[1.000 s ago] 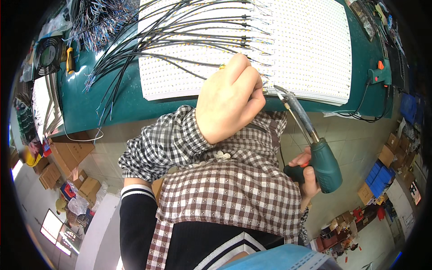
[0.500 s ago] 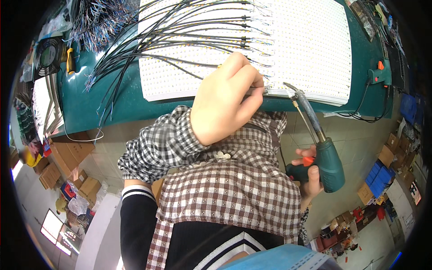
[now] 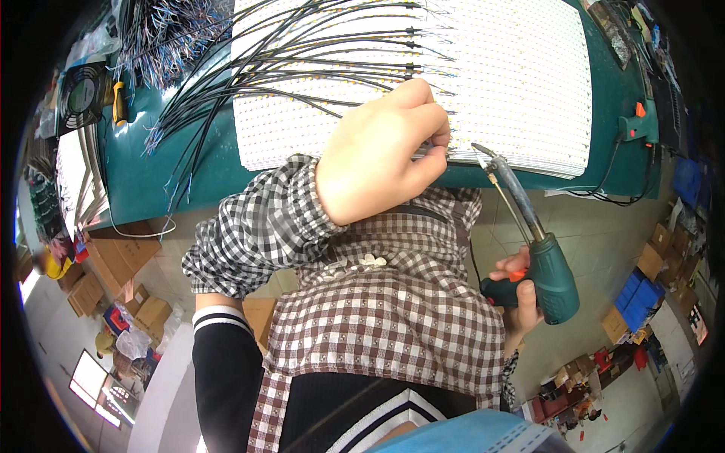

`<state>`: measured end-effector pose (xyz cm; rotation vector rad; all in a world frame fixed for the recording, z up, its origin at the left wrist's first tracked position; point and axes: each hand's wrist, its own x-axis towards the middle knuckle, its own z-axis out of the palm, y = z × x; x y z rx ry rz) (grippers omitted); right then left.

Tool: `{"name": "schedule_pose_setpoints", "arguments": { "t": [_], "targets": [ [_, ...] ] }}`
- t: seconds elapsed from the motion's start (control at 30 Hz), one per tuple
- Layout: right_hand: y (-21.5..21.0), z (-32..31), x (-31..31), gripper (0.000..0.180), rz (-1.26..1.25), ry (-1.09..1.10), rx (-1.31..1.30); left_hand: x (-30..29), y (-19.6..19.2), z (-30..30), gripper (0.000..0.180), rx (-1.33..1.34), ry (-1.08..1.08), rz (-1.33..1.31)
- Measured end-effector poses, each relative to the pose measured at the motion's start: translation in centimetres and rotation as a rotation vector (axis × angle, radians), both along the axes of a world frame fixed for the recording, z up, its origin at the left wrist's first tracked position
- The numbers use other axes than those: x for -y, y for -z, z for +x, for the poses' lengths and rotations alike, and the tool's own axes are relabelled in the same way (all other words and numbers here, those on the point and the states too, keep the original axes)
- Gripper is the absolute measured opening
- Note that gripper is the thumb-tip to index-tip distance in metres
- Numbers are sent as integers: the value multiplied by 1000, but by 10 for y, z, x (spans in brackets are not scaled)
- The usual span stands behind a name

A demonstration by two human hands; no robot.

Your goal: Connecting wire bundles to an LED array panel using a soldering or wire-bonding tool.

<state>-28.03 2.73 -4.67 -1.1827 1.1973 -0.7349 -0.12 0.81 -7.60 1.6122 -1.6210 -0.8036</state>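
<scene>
Far to my left a fan [image 3: 81, 87] and a yellow-handled tool [image 3: 119, 102] lay on the green bench [image 3: 151, 174], next to a spill of loose wire ends. From there the black wires [image 3: 249, 83] fanned rightward across the white sheet of LED strips [image 3: 521, 83], each one ending at a pad along the middle of the sheet.

My left hand [image 3: 381, 151] rested at the sheet's near edge, fingers curled tight and pinched on something thin there; I judged it a wire end, though my knuckles hid it and I could not tell for sure. The iron's tip [image 3: 477, 149] stood just beside those fingertips. That was the main danger: any slip of the tip toward my left would have burned skin, and a twitch of the pinching hand would have pulled the lead off its pad and left a bad joint.

My right hand [image 3: 517, 298] gripped the soldering gun [image 3: 550, 275] low over my lap, fingers wrapped round the handle, with one by the red trigger. Held so far from the tip, a small wobble could have grown and bridged neighbouring pads. Another gun [image 3: 638, 128] sat near the bench's right end, its cord trailing.
</scene>
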Motion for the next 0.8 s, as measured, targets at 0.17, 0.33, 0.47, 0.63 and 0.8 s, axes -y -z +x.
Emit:
{"name": "schedule_pose_setpoints", "arguments": {
  "t": [0.17, 0.33, 0.47, 0.63, 0.8],
  "targets": [
    [-2, -1, 1, 58, 4, -38, 8, 0, -1, 0, 7, 25, -16, 17],
    [-3, 0, 0, 54, 10, -74, 6, 1, -2, 2, 7, -9, -1, 27],
    [-2, 0, 0, 55, 32, -55, 15, 0, -2, -3, 7, 49, -22, 31],
    [-3, 2, -1, 55, 37, -29, 20, -1, -3, -2, 8, 53, -14, 16],
    [-2, 2, -1, 49, 45, -32, 16, -1, -2, -2, 8, 62, -15, 10]
  ]
}}
